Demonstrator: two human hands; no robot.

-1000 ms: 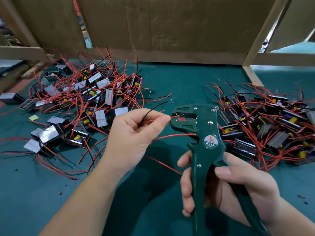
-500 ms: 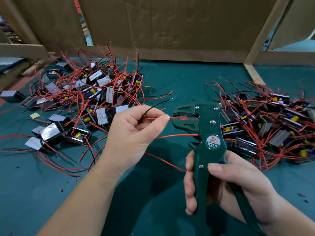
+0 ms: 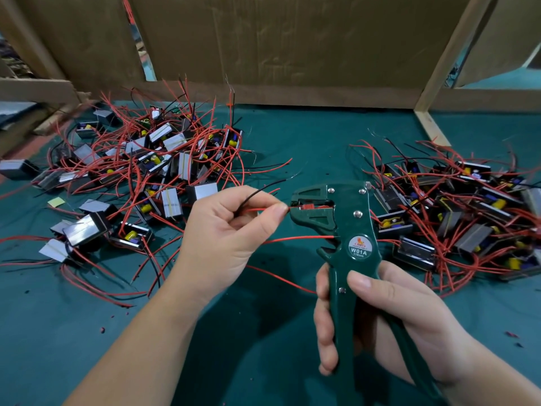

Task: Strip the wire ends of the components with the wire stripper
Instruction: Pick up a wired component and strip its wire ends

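A red wire end is being pinched by the left hand and presented to the jaws of the green wire stripper, above the table's middle. The handles are being clasped by the right hand. Judging from this, the wire is best being kept straight, level and fully seated before any squeeze.

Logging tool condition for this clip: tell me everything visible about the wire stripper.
The wire stripper is dark green and plastic-looking, with silver rivets and a round label reading W01A. It is held upright, head pointing left. The right hand grips its handles; the left hand pinches a red wire whose end sits in its red-lined mouth.
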